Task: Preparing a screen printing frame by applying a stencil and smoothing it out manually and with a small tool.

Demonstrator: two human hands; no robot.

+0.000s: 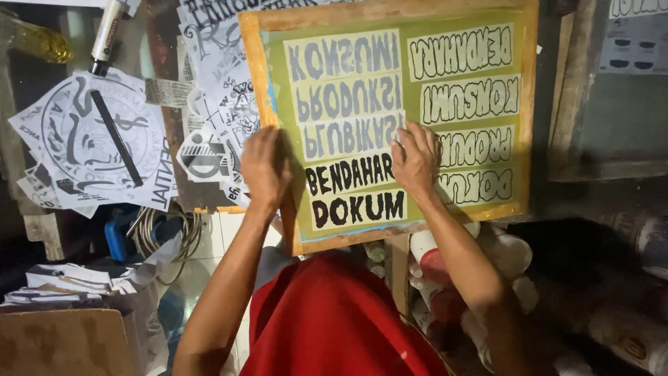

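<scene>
Wooden-framed printing screen (390, 125) lies flat under both hands, its green mesh carrying rows of pale and black block lettering, read upside down from the wearer's side. Fingers of the right hand (415, 159) are spread a little and pressed flat on the mesh near the middle of the screen, at the edge of a pale lettered strip; they grip nothing, only bear down on the surface. The left hand (266, 167) sits at the screen's left frame edge, fingers curled over and against the wood, holding that side. Both forearms run back toward a red garment (334, 320) at the bottom of the view. Left of the screen, printed paper sheets (90, 146) with black designs overlap, a black marker (116, 138) resting on them. Below the screen's right corner stand several capped paint jars (435, 261).
</scene>
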